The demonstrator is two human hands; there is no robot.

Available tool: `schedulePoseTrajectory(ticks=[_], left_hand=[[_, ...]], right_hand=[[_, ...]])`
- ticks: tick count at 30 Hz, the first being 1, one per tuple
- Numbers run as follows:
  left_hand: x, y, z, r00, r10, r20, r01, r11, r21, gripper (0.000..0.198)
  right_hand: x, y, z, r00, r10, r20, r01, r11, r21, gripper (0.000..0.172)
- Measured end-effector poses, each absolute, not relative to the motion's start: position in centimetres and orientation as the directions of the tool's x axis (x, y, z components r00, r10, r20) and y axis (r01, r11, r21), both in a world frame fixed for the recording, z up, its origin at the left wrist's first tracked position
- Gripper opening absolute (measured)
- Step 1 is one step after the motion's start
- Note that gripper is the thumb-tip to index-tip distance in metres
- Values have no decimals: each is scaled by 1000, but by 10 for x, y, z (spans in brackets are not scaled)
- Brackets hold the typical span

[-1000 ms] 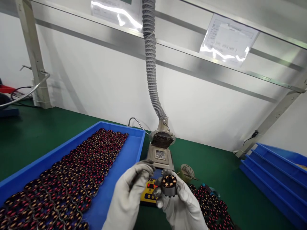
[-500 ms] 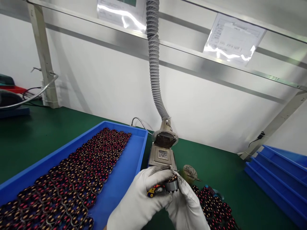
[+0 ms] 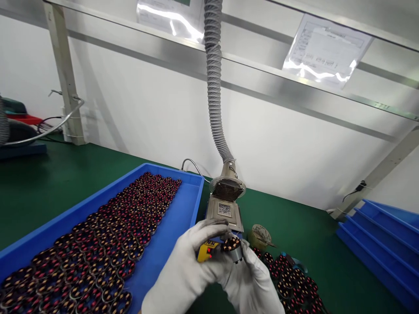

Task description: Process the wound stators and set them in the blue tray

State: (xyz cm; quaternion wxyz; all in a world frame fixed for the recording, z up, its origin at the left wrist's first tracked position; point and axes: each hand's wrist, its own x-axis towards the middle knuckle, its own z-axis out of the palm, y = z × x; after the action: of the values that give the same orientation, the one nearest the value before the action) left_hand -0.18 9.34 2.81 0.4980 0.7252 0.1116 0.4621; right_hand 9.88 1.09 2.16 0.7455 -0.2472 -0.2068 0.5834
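Both my hands wear white gloves and meet in front of the metal bench unit. Between them is a small motor stator (image 3: 233, 250), a grey ring with copper-coloured windings on its upper face, slightly tilted. My left hand (image 3: 186, 266) is closed on its left side, the index finger arched over with a dark-stained tip. My right hand (image 3: 253, 281) grips the right side with thumb and fingers. Just behind is the metal unit (image 3: 224, 210) with a QR plate on top. Its yellow panel (image 3: 205, 251) with a red-lit display shows through my left fingers.
A blue tray (image 3: 188, 205) to the left holds rows of stators (image 3: 108, 244). More stators (image 3: 297, 283) lie heaped at right, near a small cup (image 3: 259, 237). Stacked blue trays (image 3: 379, 248) stand far right. A grey hose (image 3: 214, 87) drops to a round hood (image 3: 227, 187).
The stator has tipped so more of its winding face shows. My left fingers have shifted up and left, uncovering more of the yellow panel. The whole view has moved slightly.
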Motion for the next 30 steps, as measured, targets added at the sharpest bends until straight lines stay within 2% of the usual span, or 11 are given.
schedulePoseTrajectory(ticks=[2,3,6,9,12,15,19,22,25,28,30], left_hand=[[-3,92,29,646,537,542,-191,-574,796,57],[-3,92,30,662,515,545,-174,-602,780,60],[-2,93,30,623,466,628,-304,-596,744,33],[-1,95,28,532,510,675,-419,-534,734,13],[-6,97,27,399,669,627,-413,-478,775,14],[-12,98,30,310,814,492,-367,-375,851,8],[-4,95,35,595,697,401,-293,-277,915,24],[5,91,34,586,688,429,-410,-206,889,12],[2,93,33,462,752,471,-412,-288,864,11],[-8,99,33,307,822,480,-313,-389,867,10],[-10,101,31,299,796,526,-214,-481,850,13]], right_hand=[[101,8,21,285,958,-16,-774,220,-593,21],[102,7,20,311,950,-36,-772,230,-592,20],[103,7,21,331,943,-44,-754,236,-613,25],[102,9,23,263,965,1,-701,191,-687,29],[101,11,24,238,971,20,-676,181,-715,28],[100,11,23,265,964,31,-659,204,-724,29],[96,16,23,371,925,84,-604,309,-734,37],[92,19,23,408,909,89,-591,337,-733,38],[95,17,23,368,928,56,-631,294,-718,29],[103,10,21,306,952,28,-721,250,-646,25],[107,8,19,278,960,11,-775,231,-588,25]])
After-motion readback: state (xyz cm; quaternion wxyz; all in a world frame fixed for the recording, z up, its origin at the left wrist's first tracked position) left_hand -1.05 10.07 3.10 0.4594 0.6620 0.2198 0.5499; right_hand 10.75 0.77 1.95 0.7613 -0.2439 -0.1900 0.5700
